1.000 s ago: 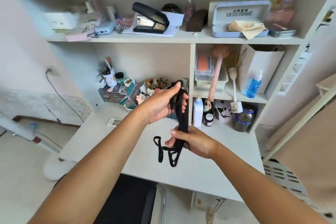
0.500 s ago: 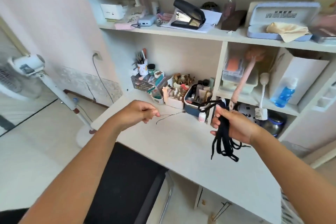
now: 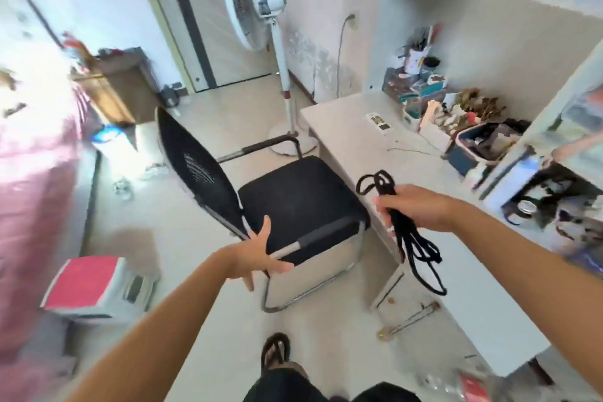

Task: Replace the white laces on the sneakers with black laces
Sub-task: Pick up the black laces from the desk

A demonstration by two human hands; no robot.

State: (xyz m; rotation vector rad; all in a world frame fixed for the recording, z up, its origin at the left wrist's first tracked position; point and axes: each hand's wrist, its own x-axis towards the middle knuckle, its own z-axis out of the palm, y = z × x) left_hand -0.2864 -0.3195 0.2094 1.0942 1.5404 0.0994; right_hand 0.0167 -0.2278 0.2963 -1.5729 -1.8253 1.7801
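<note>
At lower centre of the frame your left hand (image 3: 257,256) is spread, fingers straight, holding nothing; its fingertips lie against the near corner of the black chair (image 3: 293,206), where backrest meets seat. Whether you are pressing on the frame or only brushing it cannot be told through the blur.

Move right and your right hand (image 3: 421,206), at centre right, has its fingers curled round the bundle of black laces (image 3: 411,238). The bundle runs steeply through the fist: a short loop sticks out above the knuckles, toward the desk (image 3: 342,130), and the longer loops hang below the hand, down and a little right.

No sneakers are in view, so you still have to find the shoes. Your left hand is the free one and the nearer to the chair; shifting it looks like your coming move, while the laces stay with your right.
</note>
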